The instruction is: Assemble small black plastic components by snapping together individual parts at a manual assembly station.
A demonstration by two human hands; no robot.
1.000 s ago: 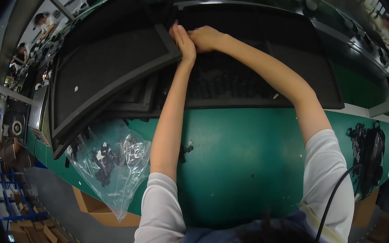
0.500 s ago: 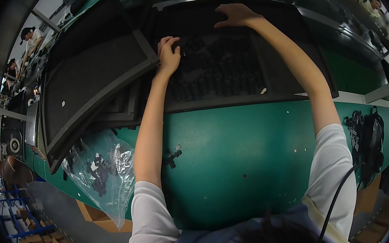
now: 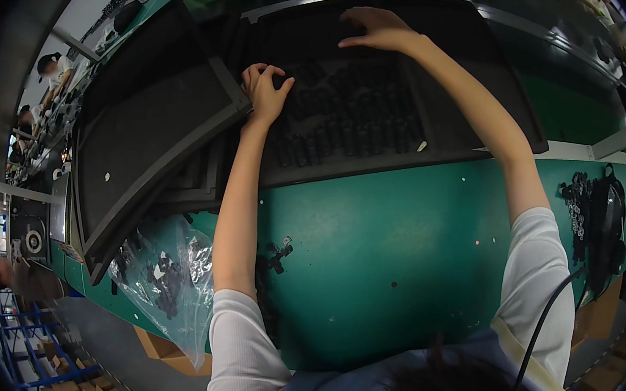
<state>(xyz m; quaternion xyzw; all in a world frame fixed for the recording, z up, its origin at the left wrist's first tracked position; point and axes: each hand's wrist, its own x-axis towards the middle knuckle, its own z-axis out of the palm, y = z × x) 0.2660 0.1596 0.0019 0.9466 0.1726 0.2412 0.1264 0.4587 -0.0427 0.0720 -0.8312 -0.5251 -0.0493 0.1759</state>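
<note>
My left hand (image 3: 266,96) is over the left side of a black tray (image 3: 473,125), near the corner of a second black tray (image 3: 163,146) that lies tilted on the left. Its fingers are bent, with the thumb apart from them, and I see nothing held in the dark gap. Toward the tray's far side hovers my right hand (image 3: 379,30), thumb and fingers spread, holding nothing visible. Small black cylindrical parts (image 3: 361,141) stand in rows in the tray between and below my hands. Dark shadow hides details near the fingertips.
A clear plastic bag (image 3: 173,275) with black parts rests at the green table's (image 3: 380,249) left edge. Small black pieces (image 3: 279,255) lie near my left forearm. More black parts (image 3: 579,198) are piled at the right. Metal frame bars and other people surround the bench.
My left hand has shifted slightly, its thumb reaching further right. The right hand has edged a little left. The whole view has also turned slightly.
</note>
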